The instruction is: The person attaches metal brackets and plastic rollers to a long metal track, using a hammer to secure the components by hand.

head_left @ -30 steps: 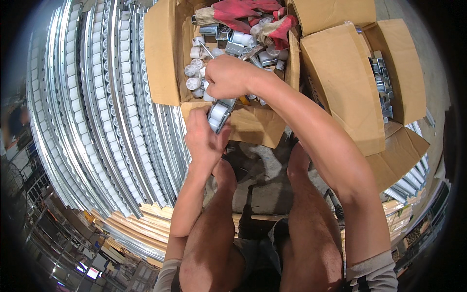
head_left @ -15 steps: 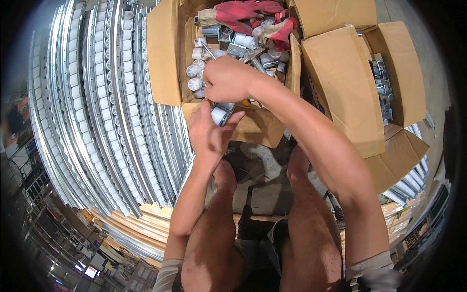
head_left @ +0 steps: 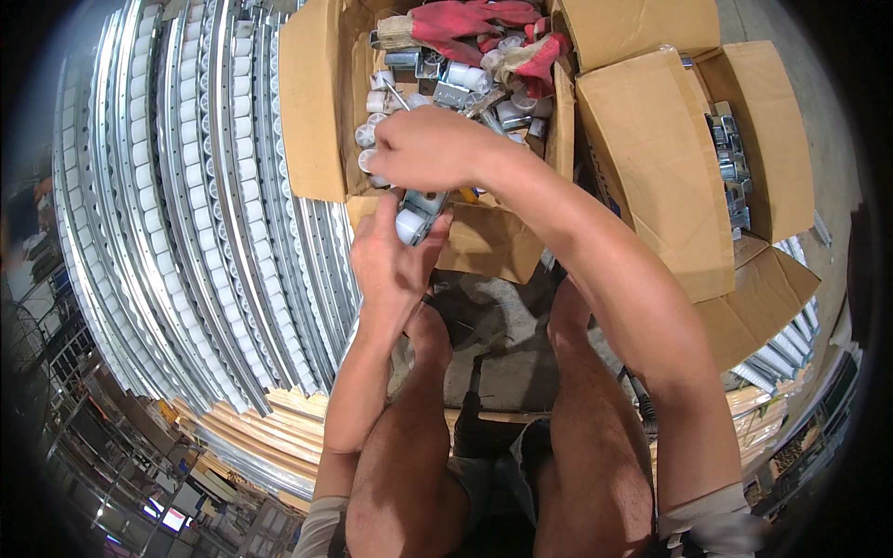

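Note:
My left hand (head_left: 391, 265) is closed around a metal bracket with a white plastic roller (head_left: 409, 224), held tilted over the near flap of an open cardboard box (head_left: 312, 102). Just above it, my right hand (head_left: 423, 149) is curled into a fist, its back turned up. What its fingers grip is hidden beneath the hand. A thin metal rod (head_left: 398, 96) shows past the far side of that fist; whether it is held cannot be told. Loose white rollers (head_left: 379, 100) and metal brackets (head_left: 452, 94) fill the box, and red work gloves (head_left: 465, 28) lie on top.
Long metal rails with white rollers (head_left: 200, 205) are stacked at the left. At the right stands a second cardboard box (head_left: 651, 167) holding metal brackets (head_left: 730, 158). My knees are below the near flap, with concrete floor (head_left: 502, 372) between them.
Both hands have shifted slightly left. The bracket in my left hand has moved with it and more of its metal frame shows. My right fist has turned a little.

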Demonstrator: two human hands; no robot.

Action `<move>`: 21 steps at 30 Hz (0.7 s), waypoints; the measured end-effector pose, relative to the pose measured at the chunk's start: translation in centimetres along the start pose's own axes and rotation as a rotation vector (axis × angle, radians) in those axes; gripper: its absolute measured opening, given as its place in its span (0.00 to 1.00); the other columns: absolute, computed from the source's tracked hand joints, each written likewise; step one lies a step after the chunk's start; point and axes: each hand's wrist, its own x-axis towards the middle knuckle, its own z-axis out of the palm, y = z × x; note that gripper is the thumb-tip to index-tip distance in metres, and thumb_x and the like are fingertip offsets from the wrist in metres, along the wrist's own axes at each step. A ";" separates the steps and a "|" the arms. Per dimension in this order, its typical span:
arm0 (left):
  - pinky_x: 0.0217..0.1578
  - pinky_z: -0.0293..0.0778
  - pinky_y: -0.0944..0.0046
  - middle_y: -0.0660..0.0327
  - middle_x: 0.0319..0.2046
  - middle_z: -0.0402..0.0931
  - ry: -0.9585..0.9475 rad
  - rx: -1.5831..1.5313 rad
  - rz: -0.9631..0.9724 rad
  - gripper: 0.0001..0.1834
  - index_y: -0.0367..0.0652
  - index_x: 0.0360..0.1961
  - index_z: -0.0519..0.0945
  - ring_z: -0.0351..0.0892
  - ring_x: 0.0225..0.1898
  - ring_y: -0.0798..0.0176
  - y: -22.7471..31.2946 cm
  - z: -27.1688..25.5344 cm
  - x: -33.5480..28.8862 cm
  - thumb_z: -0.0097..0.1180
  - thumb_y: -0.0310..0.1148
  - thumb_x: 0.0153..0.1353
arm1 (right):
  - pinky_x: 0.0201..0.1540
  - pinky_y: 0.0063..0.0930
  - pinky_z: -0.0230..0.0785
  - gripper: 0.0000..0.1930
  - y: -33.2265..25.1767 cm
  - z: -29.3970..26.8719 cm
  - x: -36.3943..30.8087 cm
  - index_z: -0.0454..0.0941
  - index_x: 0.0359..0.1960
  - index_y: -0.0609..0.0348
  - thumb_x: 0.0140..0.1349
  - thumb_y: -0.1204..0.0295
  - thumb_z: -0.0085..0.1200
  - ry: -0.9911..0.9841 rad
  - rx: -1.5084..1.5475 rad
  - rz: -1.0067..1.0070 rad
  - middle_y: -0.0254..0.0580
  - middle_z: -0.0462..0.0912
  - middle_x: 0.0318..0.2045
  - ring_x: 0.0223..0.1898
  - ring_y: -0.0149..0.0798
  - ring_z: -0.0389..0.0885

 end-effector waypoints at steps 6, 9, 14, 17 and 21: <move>0.36 0.77 0.47 0.45 0.33 0.82 0.037 0.038 -0.028 0.31 0.42 0.54 0.79 0.82 0.35 0.40 -0.1 -0.5 0.2 0.76 0.45 0.52 | 0.54 0.48 0.69 0.33 1.6 -2.3 -1.8 0.80 0.46 0.70 0.74 0.45 0.39 0.300 0.188 0.058 0.61 0.83 0.47 0.51 0.60 0.81; 0.36 0.79 0.51 0.43 0.34 0.83 0.072 0.015 0.035 0.30 0.40 0.51 0.79 0.85 0.35 0.40 -0.4 -0.7 0.2 0.77 0.43 0.52 | 0.53 0.52 0.72 0.29 3.3 -1.4 -4.1 0.80 0.41 0.74 0.72 0.51 0.44 0.511 -0.043 0.160 0.68 0.82 0.40 0.47 0.64 0.81; 0.36 0.79 0.52 0.43 0.34 0.83 0.076 0.047 0.094 0.29 0.38 0.50 0.79 0.85 0.35 0.40 -0.6 -1.0 0.5 0.78 0.40 0.50 | 0.44 0.42 0.80 0.11 5.8 3.4 -8.4 0.82 0.39 0.68 0.61 0.71 0.56 0.370 -0.614 0.318 0.58 0.84 0.41 0.43 0.53 0.86; 0.36 0.79 0.53 0.43 0.34 0.83 0.084 0.062 0.097 0.29 0.38 0.50 0.79 0.85 0.35 0.41 -0.6 -1.0 0.6 0.78 0.40 0.50 | 0.44 0.40 0.81 0.10 6.2 4.2 -7.6 0.81 0.38 0.66 0.58 0.72 0.58 0.310 -0.733 0.362 0.56 0.85 0.40 0.43 0.49 0.87; 0.37 0.80 0.54 0.44 0.35 0.83 0.068 0.007 0.046 0.29 0.38 0.50 0.79 0.85 0.35 0.43 -0.8 -1.0 0.6 0.78 0.39 0.50 | 0.43 0.39 0.80 0.11 5.9 2.8 -7.0 0.80 0.40 0.69 0.60 0.73 0.56 0.243 -0.588 0.402 0.57 0.85 0.36 0.41 0.49 0.88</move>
